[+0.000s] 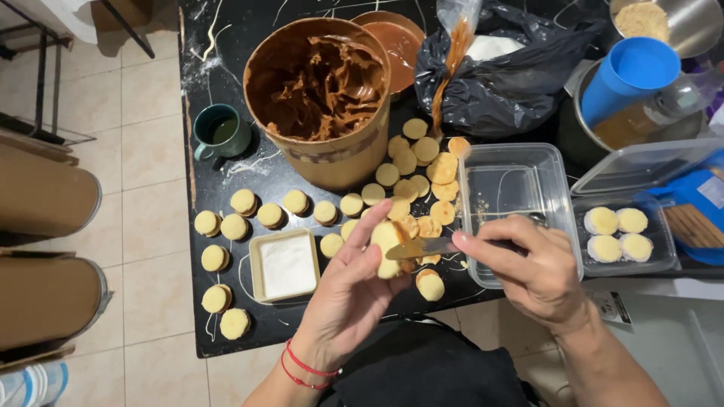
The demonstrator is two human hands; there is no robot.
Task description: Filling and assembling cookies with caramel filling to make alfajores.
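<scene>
My left hand [347, 290] holds a small round pale cookie [386, 240] between its fingertips over the black table [226, 173]. My right hand [532, 267] grips a knife [422, 247] whose blade lies against the cookie with brown caramel spread on it. A large tub of brown caramel spread [320, 94] stands behind. Loose cookie halves [415, 169] lie scattered just beyond my hands, and filled sandwich cookies [245, 202] sit in a curve at the left.
A small square dish of white powder [286, 265] lies left of my hands. An empty clear plastic box [516, 192] and another holding coated cookies [618, 234] sit at the right. A green mug [220, 132], black bag [513, 75] and blue cup [630, 75] stand behind.
</scene>
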